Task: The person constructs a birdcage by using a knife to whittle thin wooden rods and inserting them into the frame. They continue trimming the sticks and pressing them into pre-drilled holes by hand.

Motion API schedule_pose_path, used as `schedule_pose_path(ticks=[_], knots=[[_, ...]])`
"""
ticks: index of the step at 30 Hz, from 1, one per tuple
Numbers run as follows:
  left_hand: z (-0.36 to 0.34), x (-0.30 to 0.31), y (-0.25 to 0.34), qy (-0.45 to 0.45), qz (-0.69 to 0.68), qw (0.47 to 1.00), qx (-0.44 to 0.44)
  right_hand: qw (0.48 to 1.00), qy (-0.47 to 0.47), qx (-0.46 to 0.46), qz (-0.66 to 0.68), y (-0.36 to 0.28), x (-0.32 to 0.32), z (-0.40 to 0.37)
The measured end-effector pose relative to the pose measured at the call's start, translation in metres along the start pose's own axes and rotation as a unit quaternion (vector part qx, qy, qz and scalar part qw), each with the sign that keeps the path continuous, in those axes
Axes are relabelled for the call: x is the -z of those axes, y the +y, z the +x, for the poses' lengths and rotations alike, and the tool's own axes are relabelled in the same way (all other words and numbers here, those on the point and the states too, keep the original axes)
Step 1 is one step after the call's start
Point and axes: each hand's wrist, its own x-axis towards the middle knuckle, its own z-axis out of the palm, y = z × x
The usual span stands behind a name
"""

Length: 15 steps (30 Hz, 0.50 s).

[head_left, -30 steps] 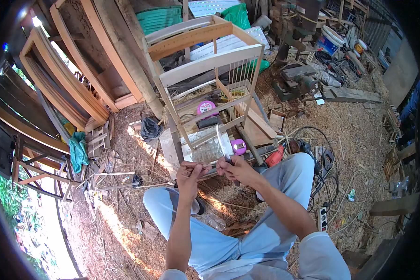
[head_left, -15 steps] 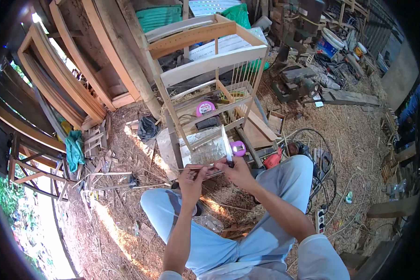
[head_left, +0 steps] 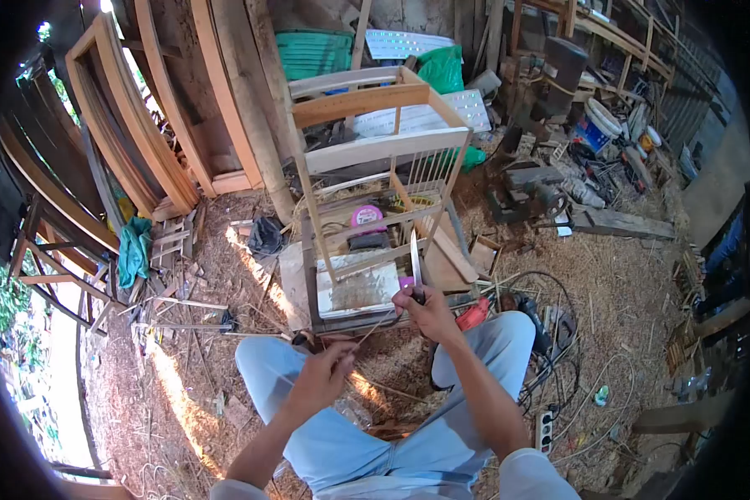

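Observation:
My right hand [head_left: 432,317] is closed around the dark handle of a knife [head_left: 416,258], whose blade points up and away from me. A thin wooden strip [head_left: 377,328] slants between my hands, its upper end at my right fingers by the knife handle. My left hand [head_left: 321,377], lower and over my left thigh, pinches the strip's other end; its fingertips are slightly blurred. Just beyond my hands stands a wooden frame [head_left: 383,151] with thin spindles on its right side. A whitish stained board [head_left: 354,289] lies at its foot.
Inside the frame's base sits a pink round container [head_left: 367,218]. A red and black power tool [head_left: 473,314] with cables lies by my right knee, near a power strip [head_left: 545,430]. Curved wooden frames [head_left: 129,117] lean at the left. Shavings [head_left: 608,333] cover the ground.
My left hand has moved down and left, away from my right hand, along the strip. The strip now slants instead of lying nearly level. The knife stays upright, and the view has shifted.

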Motion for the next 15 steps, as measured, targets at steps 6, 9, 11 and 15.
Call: schedule_pose_path(ticks=[6,9,11,15], knots=[[-0.010,-0.018,0.000,0.013,-0.195,0.980,0.043,0.983,0.103,-0.011,0.151,-0.022,0.021,-0.017],[-0.012,-0.012,0.007,0.005,-0.229,0.972,0.053,0.989,0.095,0.078,0.088,-0.055,0.002,-0.046],[-0.009,-0.010,0.013,0.025,-0.219,0.975,0.025,0.974,-0.095,-0.022,0.206,-0.076,-0.008,-0.068],[-0.004,-0.012,0.017,0.051,-0.157,0.985,-0.044,0.937,-0.149,-0.181,0.258,-0.088,-0.032,-0.070]])
